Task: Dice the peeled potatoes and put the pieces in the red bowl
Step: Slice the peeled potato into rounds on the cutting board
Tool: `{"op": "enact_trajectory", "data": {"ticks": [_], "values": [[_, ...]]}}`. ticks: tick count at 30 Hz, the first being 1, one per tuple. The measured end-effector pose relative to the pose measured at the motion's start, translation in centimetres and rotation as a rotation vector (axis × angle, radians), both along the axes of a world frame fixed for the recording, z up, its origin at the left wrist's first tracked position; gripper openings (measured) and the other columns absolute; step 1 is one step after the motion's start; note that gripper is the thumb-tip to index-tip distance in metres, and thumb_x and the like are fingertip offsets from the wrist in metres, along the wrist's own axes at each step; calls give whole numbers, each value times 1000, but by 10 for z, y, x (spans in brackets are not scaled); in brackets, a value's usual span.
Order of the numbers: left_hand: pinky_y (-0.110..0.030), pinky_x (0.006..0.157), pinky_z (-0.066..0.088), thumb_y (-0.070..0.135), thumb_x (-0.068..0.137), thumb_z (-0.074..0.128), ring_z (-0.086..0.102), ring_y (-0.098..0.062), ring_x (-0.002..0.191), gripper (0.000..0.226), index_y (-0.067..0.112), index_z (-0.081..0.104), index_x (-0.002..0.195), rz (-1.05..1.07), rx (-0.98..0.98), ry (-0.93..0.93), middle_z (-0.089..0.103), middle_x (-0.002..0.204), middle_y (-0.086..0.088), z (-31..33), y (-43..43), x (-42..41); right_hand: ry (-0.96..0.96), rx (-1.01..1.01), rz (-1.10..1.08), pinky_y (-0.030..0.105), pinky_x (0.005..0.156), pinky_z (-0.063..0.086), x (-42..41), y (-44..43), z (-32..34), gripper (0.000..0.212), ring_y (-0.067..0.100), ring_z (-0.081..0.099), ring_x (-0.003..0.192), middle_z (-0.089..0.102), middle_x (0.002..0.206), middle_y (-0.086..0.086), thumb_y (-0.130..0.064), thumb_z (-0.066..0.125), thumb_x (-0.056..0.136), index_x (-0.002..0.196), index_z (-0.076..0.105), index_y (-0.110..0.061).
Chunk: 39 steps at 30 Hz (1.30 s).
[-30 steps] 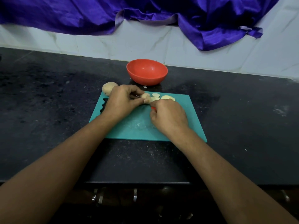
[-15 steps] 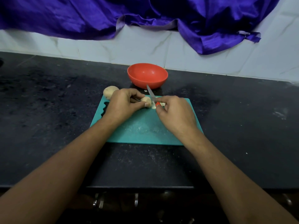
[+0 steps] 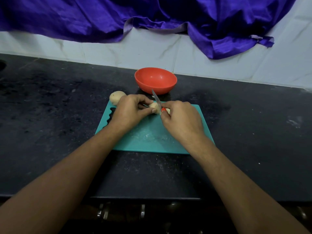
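The black stone counter [image 3: 50, 115] runs wide across the room. On it lies the teal plastic cutting board [image 3: 148, 135], with the round red plastic bowl [image 3: 165, 86] standing just beyond its far edge, no pieces showing inside. The left hand [image 3: 130, 110] rests on the board's far left part, thumb on the near side and fingertips curled over the far side, pinching the pale peeled potato stub [image 3: 155, 106] from its left end. The right hand [image 3: 182, 120] sits just right of it, fingers curled tight round the red handle of the small steel-bladed knife [image 3: 156, 98], most of that handle hidden in the fist. A whole tan potato [image 3: 116, 97] lies at the board's far left corner, just behind the left hand. The stub's long axis runs left to right, while the blade crosses it near to far, tip aimed at the bowl, set against the stub's right end just right of the left thumb tip. I reckon the next slice comes off there, and the pinching fingers have little stub to back along.
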<state>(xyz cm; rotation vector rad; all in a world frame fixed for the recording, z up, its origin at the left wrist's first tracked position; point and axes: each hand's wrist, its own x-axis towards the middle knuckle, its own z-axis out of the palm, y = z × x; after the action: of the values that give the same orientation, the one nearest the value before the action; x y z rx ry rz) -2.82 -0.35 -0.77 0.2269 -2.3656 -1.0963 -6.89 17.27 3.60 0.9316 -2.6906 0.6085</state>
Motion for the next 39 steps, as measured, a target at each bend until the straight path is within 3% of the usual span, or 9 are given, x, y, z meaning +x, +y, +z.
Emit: {"op": "enact_trajectory", "data": {"ticks": [4,8,15,24,35,39], "values": [[-25,81,60,29,81,87,70,2,83,25,22,79,103,0,-28,5,76,93,14,0,0,0,2,31,14,36,68,53,-1,-6,5,28,23,67,87,74,98,-2,-32,58,98,123,72,-31],[-25,81,60,28,81,86,70,2,84,23,23,79,103,-5,-38,9,76,93,15,0,0,0,2,50,11,38,70,56,-2,-12,3,27,24,67,87,74,98,-1,-31,58,98,121,73,-28],[-20,80,59,28,80,88,72,2,83,25,19,79,102,14,8,-3,77,93,13,0,2,0,57,123,-10,33,65,38,8,-5,-18,29,28,63,92,68,100,5,-31,50,100,121,69,-26],[-15,76,57,27,80,88,71,1,81,23,20,79,99,18,46,-12,75,91,15,1,2,1,39,157,9,35,66,43,10,-3,-18,31,27,64,90,69,98,5,-30,50,101,125,68,-26],[-14,73,56,27,81,87,71,1,77,23,19,78,100,39,70,-28,76,86,12,1,1,-2,-18,195,16,33,65,38,7,-4,-15,27,26,62,90,66,97,4,-30,51,100,119,70,-25],[-12,71,55,27,81,87,71,2,77,23,19,78,100,40,99,-38,76,87,11,2,0,-1,-53,145,-18,34,67,45,5,1,-17,27,24,62,89,68,97,2,-32,53,100,121,71,-30]]}}
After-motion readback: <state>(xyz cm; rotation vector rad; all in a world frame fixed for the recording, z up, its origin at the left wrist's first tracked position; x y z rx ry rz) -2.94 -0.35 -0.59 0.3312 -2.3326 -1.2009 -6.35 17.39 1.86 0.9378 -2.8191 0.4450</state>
